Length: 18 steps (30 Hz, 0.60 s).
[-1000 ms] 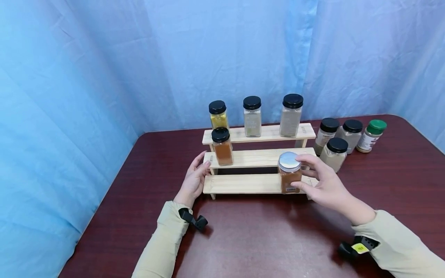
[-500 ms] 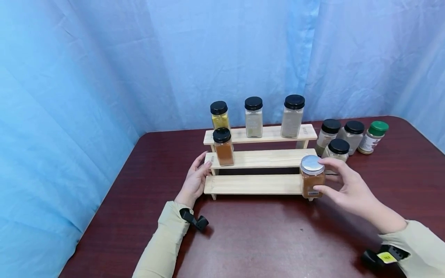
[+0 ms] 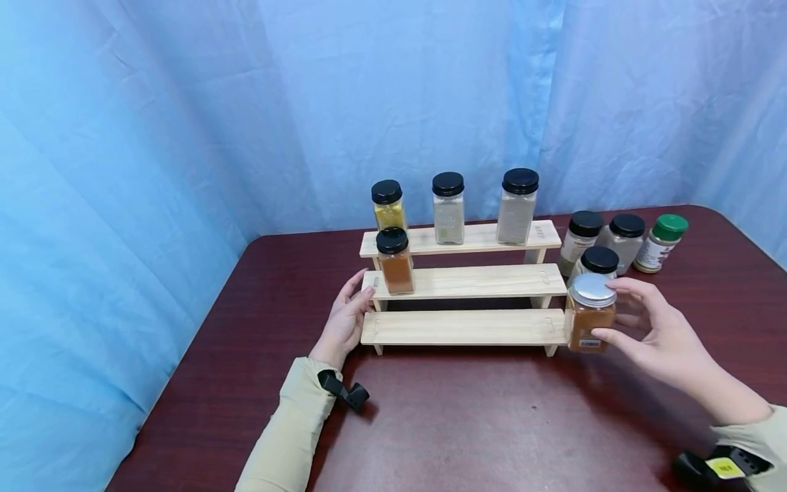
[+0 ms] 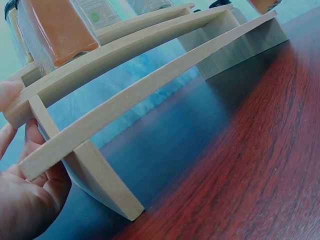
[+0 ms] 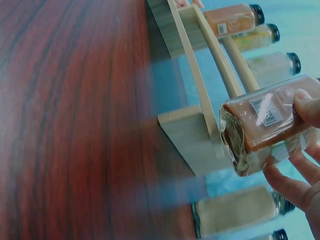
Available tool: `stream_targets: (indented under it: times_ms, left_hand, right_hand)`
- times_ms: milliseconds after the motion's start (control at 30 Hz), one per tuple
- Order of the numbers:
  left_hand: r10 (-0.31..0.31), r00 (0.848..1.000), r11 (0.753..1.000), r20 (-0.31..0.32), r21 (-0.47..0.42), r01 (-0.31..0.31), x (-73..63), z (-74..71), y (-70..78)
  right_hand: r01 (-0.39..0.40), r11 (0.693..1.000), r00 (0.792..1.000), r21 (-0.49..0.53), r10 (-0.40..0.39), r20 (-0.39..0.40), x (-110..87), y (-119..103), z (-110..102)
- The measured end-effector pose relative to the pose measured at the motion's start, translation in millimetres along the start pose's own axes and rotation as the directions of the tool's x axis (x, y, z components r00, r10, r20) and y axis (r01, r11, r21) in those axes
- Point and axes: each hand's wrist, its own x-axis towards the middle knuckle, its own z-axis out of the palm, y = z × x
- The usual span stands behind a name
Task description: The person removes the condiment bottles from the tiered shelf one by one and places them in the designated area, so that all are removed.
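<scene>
My left hand [image 3: 346, 318] grips the left end of a three-step wooden spice rack [image 3: 461, 330], its thumb over the middle shelf in the left wrist view. Between thumb and fingers, my right hand [image 3: 667, 338] holds a square spice jar [image 3: 591, 321] with a silver lid and orange-brown contents. That jar hangs just off the right end of the bottom shelf, its base above the table in the right wrist view [image 5: 232, 137]. A black-lidded jar of orange-brown powder [image 3: 397, 270] stands at the left of the middle shelf.
On the top shelf stand a yellow spice jar [image 3: 390, 210] and two pale jars, one mid-shelf [image 3: 449, 217], one at right [image 3: 518, 212]. Right of the rack are several more jars, including a green-lidded one [image 3: 659, 247]. A blue curtain [image 3: 393, 102] hangs behind the dark red table [image 3: 455, 424].
My right hand has carried the silver-lidded spice jar rightward, from over the bottom shelf to beyond its right end. My left hand has stayed on the rack.
</scene>
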Motion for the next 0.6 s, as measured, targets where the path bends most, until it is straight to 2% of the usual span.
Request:
stream_targets:
  times_ms: [200,467,533,600]
  left_hand:
    - [0.0,1.0,1.0,0.006,-0.001,0.0,-0.4,-0.1,0.3]
    - [0.001,1.0,1.0,0.006,-0.001,-0.001,0.0,0.4,0.5]
    - [-0.001,1.0,1.0,0.007,0.0,0.001,0.0,0.3,0.4]
    - [0.001,1.0,1.0,0.009,0.006,-0.001,0.0,-1.0,-0.2]
  right_hand:
    - [-0.048,0.999,0.999,0.019,0.048,0.006,-6.2,14,-9]
    - [-0.167,0.983,0.986,-0.077,0.169,0.017,-18.8,82,-19]
    - [-0.19,0.979,0.981,-0.077,0.192,0.017,-16.6,79,-24]
    - [-0.205,0.972,0.978,-0.113,0.207,0.012,-16.0,87,-27]
